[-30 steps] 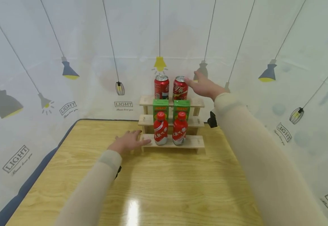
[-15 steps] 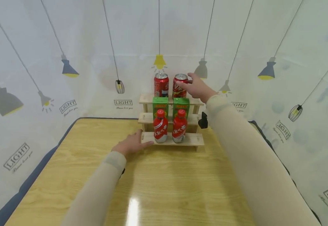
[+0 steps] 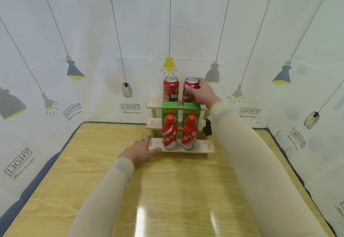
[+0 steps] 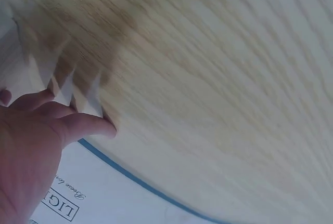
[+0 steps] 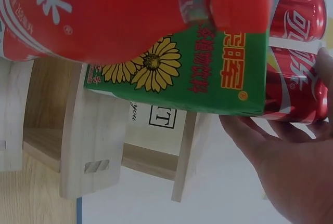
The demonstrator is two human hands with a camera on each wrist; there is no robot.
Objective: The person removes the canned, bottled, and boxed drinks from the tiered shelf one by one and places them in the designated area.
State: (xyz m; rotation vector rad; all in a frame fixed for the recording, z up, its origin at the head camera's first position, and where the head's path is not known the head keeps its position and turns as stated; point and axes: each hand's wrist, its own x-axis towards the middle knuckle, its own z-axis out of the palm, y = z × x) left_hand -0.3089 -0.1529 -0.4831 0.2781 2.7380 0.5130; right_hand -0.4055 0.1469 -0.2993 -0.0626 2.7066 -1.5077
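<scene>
My right hand [image 3: 204,93] grips the right-hand red cola can [image 3: 190,98] on the top step of a small wooden display rack [image 3: 203,146]. In the right wrist view its thumb lies across the front of the can and the fingers reach behind. A second cola can [image 3: 170,91] stands to its left. Two green drink cartons [image 3: 191,111] stand on the middle step, and two red bottles with red caps [image 3: 189,133] on the bottom one. My left hand [image 3: 137,150] is at the rack's lower left end, thumb along the bottom step's front edge, fingers fairly straight.
The rack stands on a wood-grain table [image 3: 172,197] close to its back edge. Behind and at both sides hangs a pale cloth [image 3: 101,49] printed with lamps and "LIGHT" labels.
My right hand has moved left from beside the right-hand can and now grips it. My left hand has shifted slightly right, closer against the rack's end. The drinks stay on their steps.
</scene>
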